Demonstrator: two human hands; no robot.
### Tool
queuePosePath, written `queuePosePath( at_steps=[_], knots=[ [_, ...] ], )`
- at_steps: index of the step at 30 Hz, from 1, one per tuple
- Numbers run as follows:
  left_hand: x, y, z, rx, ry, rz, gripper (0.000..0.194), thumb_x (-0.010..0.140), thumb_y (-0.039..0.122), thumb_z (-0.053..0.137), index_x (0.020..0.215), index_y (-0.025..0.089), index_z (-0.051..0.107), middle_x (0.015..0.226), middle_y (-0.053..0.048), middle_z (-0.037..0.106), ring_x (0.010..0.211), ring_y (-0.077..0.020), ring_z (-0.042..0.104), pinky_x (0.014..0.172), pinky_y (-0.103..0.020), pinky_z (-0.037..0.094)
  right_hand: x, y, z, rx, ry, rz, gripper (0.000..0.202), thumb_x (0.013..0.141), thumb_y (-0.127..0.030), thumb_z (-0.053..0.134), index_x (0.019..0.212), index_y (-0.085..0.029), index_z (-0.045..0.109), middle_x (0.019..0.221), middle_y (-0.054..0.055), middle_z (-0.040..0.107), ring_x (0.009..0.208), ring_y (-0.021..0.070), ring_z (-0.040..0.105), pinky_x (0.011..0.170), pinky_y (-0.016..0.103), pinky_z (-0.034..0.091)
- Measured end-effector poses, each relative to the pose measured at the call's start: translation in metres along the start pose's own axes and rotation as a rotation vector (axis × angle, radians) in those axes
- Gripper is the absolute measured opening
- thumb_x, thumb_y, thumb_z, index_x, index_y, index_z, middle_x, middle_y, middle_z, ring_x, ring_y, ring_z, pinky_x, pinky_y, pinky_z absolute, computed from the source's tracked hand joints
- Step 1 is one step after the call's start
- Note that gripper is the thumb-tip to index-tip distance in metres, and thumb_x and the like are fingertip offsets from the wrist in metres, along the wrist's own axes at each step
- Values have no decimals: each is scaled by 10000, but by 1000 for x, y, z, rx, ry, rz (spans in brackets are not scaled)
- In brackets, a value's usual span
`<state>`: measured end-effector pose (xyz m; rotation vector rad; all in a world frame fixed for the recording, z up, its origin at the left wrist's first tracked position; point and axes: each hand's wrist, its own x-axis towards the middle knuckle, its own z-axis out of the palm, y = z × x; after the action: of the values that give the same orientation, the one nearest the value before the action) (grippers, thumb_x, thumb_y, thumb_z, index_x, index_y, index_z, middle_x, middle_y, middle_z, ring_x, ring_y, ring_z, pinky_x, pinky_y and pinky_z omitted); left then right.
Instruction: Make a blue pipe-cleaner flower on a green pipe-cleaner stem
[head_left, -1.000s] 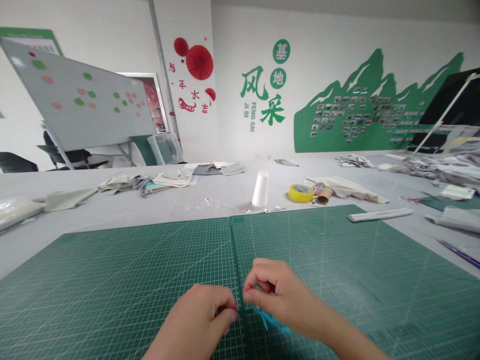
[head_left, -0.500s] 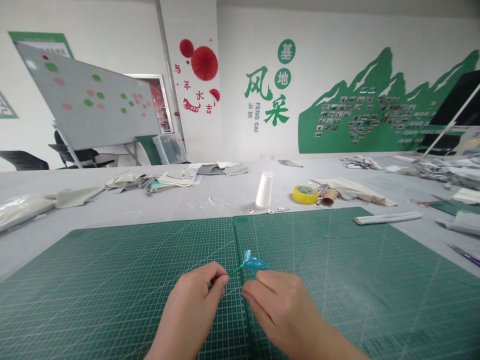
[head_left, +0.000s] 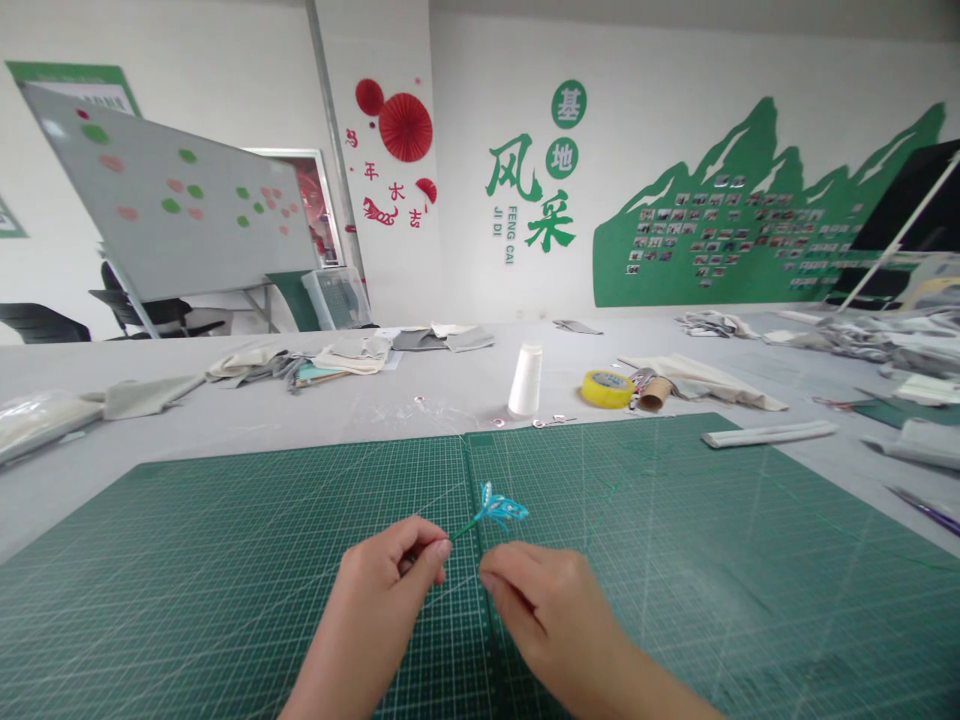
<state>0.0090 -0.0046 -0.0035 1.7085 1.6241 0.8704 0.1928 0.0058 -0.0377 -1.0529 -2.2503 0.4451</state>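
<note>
A small handmade flower point(head_left: 501, 508) with blue petals and white bead-like dots tilts up and to the right on a thin green stem. My left hand point(head_left: 397, 575) pinches that stem between thumb and fingertips, below the petals. Just right of the stem, my right hand point(head_left: 544, 595) is closed in a pinch, lower than the petals and apart from them. Whatever its fingertips grip, if anything, is too small to make out. Both hands are above the green cutting mats point(head_left: 300, 530), near the seam between them.
Beyond the mats stand a white thread cone point(head_left: 526, 382), a roll of yellow tape point(head_left: 607, 389) and a cardboard tube point(head_left: 655, 394). A rolled cloth strip point(head_left: 769, 434) lies across the right mat's far edge. Scissors point(head_left: 926, 508) lie at far right. Fabric pieces point(head_left: 352, 354) are scattered behind.
The flower has risen slightly and its petals now show clear of my right hand, which has dropped a little below them. My left hand still pinches the stem. The view has shifted slightly.
</note>
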Motion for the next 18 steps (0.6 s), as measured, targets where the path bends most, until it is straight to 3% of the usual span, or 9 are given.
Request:
queuePosePath(
  at_steps=[7,18],
  knots=[
    [3,2,-5,-151,-36,-20,230,832,345,560,666,203,627,613,22,595,548,-152,473,535,-243,329,6,4,3,379,47,229,218,885,-222,550,669,-200,569,534,-69,376,514,112,366,505,242,260],
    [3,0,-5,-259,-174,-42,207,831,347,569,736,182,648,615,32,585,449,-95,336,456,-220,259,13,21,7,871,-21,335,274,811,-382,661,645,-180,582,562,-67,360,541,108,285,529,250,237]
  ],
)
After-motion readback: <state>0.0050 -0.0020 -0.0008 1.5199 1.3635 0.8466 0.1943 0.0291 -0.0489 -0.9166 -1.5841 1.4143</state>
